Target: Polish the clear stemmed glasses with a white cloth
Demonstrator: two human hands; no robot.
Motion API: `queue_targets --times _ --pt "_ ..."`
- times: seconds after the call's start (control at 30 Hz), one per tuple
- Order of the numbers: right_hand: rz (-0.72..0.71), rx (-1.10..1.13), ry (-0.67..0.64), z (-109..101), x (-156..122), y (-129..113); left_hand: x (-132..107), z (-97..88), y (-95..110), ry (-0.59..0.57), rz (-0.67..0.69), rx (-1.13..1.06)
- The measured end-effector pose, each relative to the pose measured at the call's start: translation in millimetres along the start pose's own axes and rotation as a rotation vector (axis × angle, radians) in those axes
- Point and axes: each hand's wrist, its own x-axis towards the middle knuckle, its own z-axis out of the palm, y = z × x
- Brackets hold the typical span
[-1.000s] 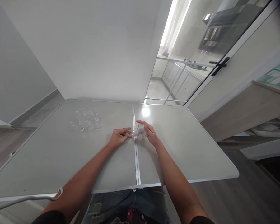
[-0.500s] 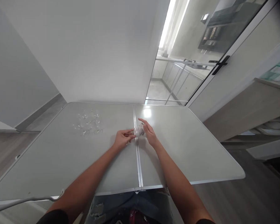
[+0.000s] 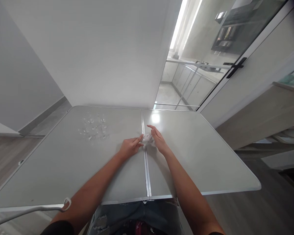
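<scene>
Both my hands meet over the middle seam of a grey folding table [image 3: 63, 169]. My left hand [image 3: 130, 147] pinches a small clear glass [image 3: 145, 139] between thumb and fingers. My right hand [image 3: 158, 139] presses a crumpled white cloth [image 3: 150, 139] against and into that glass, its fingers curled round the cloth. The glass is mostly hidden by cloth and fingers. Several more small clear glasses [image 3: 93, 128] stand in a cluster at the far left of the table, well away from either hand.
A white wall rises behind the table. A glass door with a black handle [image 3: 236, 67] stands to the right, with a kitchen beyond. A wooden counter [image 3: 267, 114] lies at the right. A metal wire loop [image 3: 67, 204] pokes in at the near left edge.
The hands have stayed together over the seam; the fingers shifted slightly around the glass and cloth. The view drifted a little.
</scene>
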Motion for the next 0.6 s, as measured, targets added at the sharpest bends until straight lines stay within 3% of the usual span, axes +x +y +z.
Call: queue_targets --times 0.07,0.13,0.2,0.27,0.33,0.37,0.43,0.53,0.6 --pt "0.029 0.029 -0.004 2 -1 -4 1 2.8 1 0.001 -0.076 -0.066" --pt "-0.011 0.065 -0.019 1 -4 -7 3 4.8 4 -0.04 -0.246 -0.297" --pt "-0.086 0.101 -0.036 -1 -6 -8 6 3.4 7 -0.166 -0.42 -0.6" --pt "-0.158 0.115 -0.052 -3 -9 -8 9 -1.2 8 -0.365 -0.547 -0.845" --pt "-0.2 0.106 -0.061 -5 -10 -7 10 -5.6 9 -0.509 -0.609 -0.955" --pt "-0.208 0.098 -0.055 -5 -10 -7 10 -6.6 8 -0.524 -0.606 -0.955" --pt "-0.197 0.079 -0.032 -4 -9 -5 9 -5.7 7 -0.406 -0.519 -0.828" --pt "-0.123 0.076 0.006 -1 -4 -4 5 -0.5 3 -0.097 -0.26 -0.4" --pt "-0.066 0.091 0.016 0 -2 -3 3 2.6 2 0.005 -0.109 -0.136"
